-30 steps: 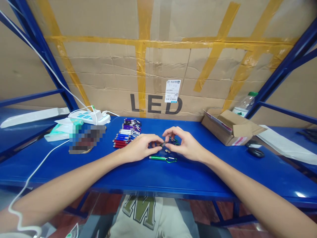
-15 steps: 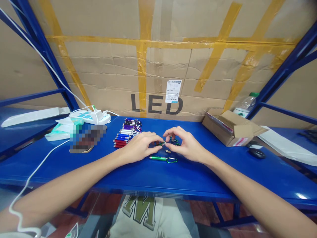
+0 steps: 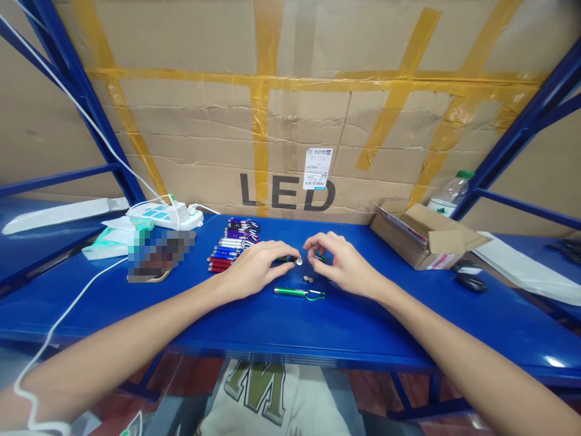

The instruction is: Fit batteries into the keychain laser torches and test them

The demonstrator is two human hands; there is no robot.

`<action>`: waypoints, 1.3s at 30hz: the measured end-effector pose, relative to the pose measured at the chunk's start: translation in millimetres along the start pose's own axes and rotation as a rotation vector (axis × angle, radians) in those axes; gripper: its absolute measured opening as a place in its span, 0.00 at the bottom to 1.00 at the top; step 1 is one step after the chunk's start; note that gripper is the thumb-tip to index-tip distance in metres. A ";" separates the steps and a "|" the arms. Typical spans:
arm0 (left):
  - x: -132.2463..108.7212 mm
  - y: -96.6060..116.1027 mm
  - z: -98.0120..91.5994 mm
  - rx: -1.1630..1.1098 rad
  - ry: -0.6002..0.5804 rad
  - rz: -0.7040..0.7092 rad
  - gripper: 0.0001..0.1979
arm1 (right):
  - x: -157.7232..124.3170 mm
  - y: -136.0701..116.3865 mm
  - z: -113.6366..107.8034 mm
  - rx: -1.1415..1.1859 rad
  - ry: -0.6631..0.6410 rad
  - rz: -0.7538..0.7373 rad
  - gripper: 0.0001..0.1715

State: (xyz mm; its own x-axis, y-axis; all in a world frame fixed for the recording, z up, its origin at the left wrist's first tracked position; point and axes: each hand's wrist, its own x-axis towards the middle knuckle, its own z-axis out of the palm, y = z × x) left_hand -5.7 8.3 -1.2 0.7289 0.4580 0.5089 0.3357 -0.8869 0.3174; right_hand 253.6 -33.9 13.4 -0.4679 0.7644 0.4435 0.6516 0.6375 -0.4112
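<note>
Fingers: left hand (image 3: 256,266) pinches a green torch body (image 3: 290,261), silver end toward the right hand (image 3: 345,266), whose fingertips (image 3: 318,245) close on a small green piece (image 3: 320,258)
Gap: hands just apart, low over the table (image 3: 318,327)
Nearer: whole torch (image 3: 295,291) lying flat, cells (image 3: 307,279) just behind it
Left: pile (image 3: 233,242) of torches, near the left hand
Right: open box (image 3: 422,233), well apart
Back: LED carton (image 3: 290,121)

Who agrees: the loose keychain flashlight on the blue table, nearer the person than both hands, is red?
Wrong colour: the head view shows that keychain flashlight is green. It lies on the blue table, nearer the person than the left hand and right hand.
</note>
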 end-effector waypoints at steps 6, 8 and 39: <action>-0.1 0.1 0.1 0.005 0.011 -0.048 0.10 | -0.9 4.1 2.0 -0.074 -0.261 0.040 0.10; -0.1 -0.6 1.1 0.022 0.026 -0.077 0.11 | -1.4 4.1 1.7 -0.083 -0.308 0.041 0.10; -0.6 1.0 4.2 -0.050 -0.113 -0.055 0.09 | -3.8 -6.1 2.7 0.098 0.003 -0.103 0.05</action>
State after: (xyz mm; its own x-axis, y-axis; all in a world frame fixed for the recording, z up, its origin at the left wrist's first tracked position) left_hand -3.3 6.9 -4.6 0.7737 0.4940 0.3966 0.3495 -0.8550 0.3831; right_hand 249.7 -40.5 12.0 -0.5279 0.6939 0.4897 0.5385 0.7194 -0.4388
